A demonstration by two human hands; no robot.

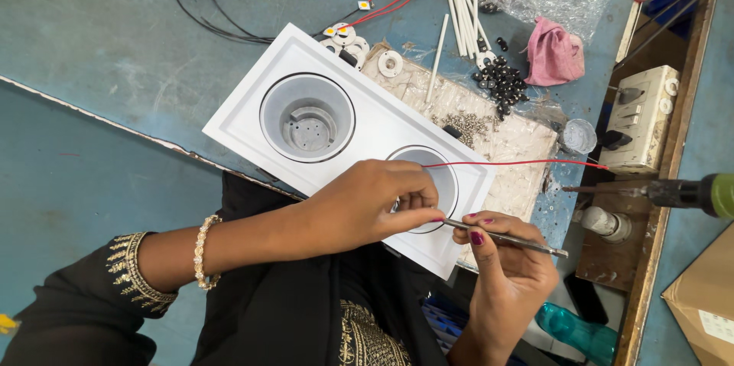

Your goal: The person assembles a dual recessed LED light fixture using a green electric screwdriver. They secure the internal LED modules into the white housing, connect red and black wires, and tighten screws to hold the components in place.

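My left hand point(367, 205) rests over the white fixture's point(252, 118) right cup point(443, 175), fingertips pinched on something small at its rim. My right hand point(508, 270) pinches thin metal tweezers point(508, 238), tips meeting my left fingers. A red wire point(520, 162) runs from the cup.

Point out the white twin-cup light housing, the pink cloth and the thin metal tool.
white twin-cup light housing point(367, 118), head view, flat face between cups.
pink cloth point(552, 53), head view, its middle.
thin metal tool point(527, 243), head view, mid-shaft.

Matt white housing point(252, 110), dull metal cups point(307, 118), pink cloth point(553, 53), worn painted bench point(107, 45)
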